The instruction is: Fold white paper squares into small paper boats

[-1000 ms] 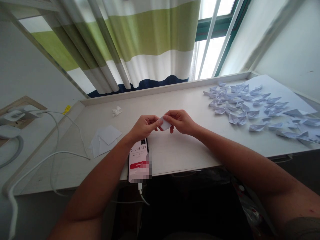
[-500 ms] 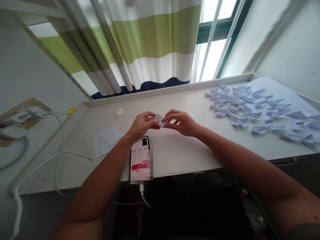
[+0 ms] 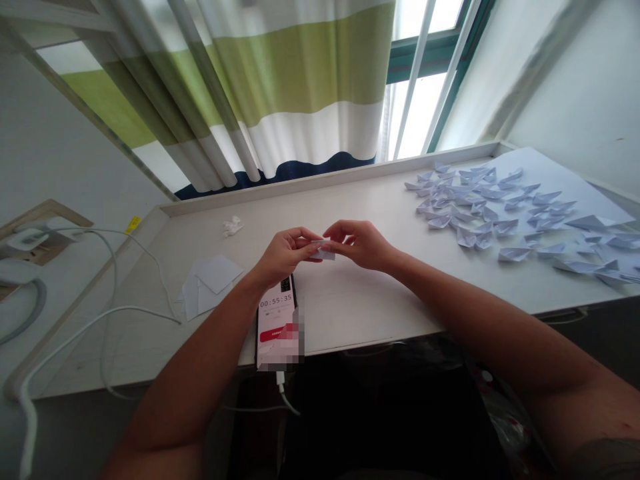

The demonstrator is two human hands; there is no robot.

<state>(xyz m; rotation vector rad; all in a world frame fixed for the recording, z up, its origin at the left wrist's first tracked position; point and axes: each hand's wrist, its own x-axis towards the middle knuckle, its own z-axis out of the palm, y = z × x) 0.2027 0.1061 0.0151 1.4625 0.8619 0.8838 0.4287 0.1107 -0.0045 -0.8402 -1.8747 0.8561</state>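
Between my two hands is a small folded piece of white paper [image 3: 326,254], held just above the white desk [image 3: 360,307]. My left hand [image 3: 286,255] pinches its left side between thumb and fingers. On the other side, my right hand [image 3: 361,245] grips it with the thumb in front and the fingers curled behind. Part of the paper is hidden by my fingertips. Many folded paper boats [image 3: 475,207] lie spread over the right of the desk. Below my left wrist lies a phone [image 3: 275,333] showing a running timer.
Several flat sheets of white paper [image 3: 207,283] lie left of the phone. Crumpled tissue [image 3: 232,227] sits farther back. White cables [image 3: 115,313] run along the left from a power strip [image 3: 40,233]. A raised ledge [image 3: 300,183] borders the desk's back, before a curtain [image 3: 300,80].
The paper has turned in my fingers: its upright pointed face now appears as a low, flat strip. My right fingers have closed in around it. The view has shifted slightly.
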